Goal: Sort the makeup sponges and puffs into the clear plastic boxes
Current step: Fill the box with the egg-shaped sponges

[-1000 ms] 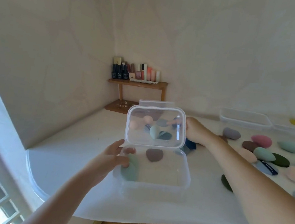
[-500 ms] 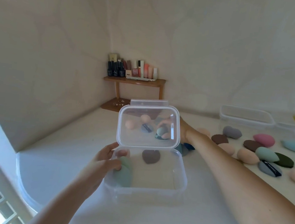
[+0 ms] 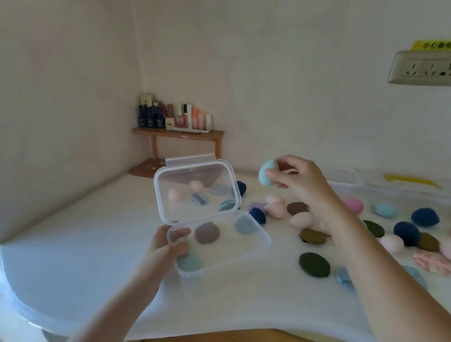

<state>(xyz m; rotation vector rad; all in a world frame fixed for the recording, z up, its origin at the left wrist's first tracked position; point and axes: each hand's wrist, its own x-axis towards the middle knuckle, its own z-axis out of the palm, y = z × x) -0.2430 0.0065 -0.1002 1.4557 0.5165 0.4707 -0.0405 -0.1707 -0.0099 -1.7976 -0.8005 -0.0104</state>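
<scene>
A clear plastic box sits on the white table with its hinged lid standing up. Inside lie a brown puff, a blue puff and a teal sponge. My left hand grips the box's near left corner. My right hand is raised above the table to the right of the lid and pinches a light teal egg-shaped sponge. Several sponges and puffs in pink, navy, green and brown lie scattered on the table to the right, such as a dark green puff.
More clear boxes stand along the back wall at right. A wooden corner shelf holds cosmetics bottles. A wall socket is at upper right. The table's front edge curves above a wooden floor.
My right hand came out from behind the lid and rose up holding a light teal sponge. A blue puff now lies in the box. The view has shifted right.
</scene>
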